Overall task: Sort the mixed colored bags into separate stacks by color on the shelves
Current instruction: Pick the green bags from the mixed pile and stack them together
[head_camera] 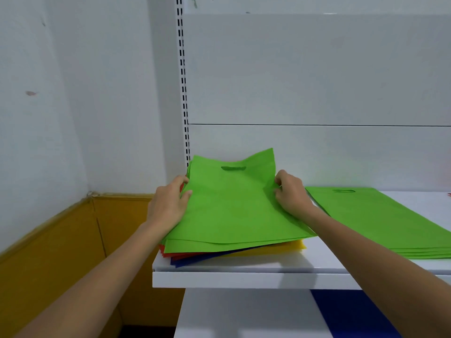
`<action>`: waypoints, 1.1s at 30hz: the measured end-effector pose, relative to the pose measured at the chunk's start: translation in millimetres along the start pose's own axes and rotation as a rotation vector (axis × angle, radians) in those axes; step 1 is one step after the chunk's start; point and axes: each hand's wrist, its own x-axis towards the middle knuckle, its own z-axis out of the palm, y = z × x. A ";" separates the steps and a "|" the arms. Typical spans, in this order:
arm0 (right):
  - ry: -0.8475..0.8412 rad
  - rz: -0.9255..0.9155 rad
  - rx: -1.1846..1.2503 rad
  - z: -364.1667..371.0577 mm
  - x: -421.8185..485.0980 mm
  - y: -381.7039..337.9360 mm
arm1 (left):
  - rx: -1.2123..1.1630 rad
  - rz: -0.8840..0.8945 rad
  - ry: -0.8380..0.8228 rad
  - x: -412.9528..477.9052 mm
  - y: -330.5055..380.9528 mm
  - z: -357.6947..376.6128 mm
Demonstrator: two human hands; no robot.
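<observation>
Though thin, flat matte green bag (231, 211).

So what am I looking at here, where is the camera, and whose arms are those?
There is no machine here: a person wears a camera on the head, so you look forward and down along their own arms. The left hand and right hand each grip a side edge of the top green bag, which lies on a mixed pile with red, blue and yellow edges showing underneath. The pile sits on a white shelf. To the right lies a green stack, already sorted.
</observation>
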 end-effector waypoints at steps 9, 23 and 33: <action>0.184 -0.174 -0.089 -33.0 5.9 9.6 | -0.032 0.067 0.027 -5.1 25.3 5.8; 0.286 -0.110 -0.174 -170.7 15.4 146.5 | -0.025 0.310 0.024 7.8 181.0 96.7; 0.066 -0.047 -0.512 -211.5 6.6 256.3 | 0.194 0.339 -0.220 -20.0 258.1 181.1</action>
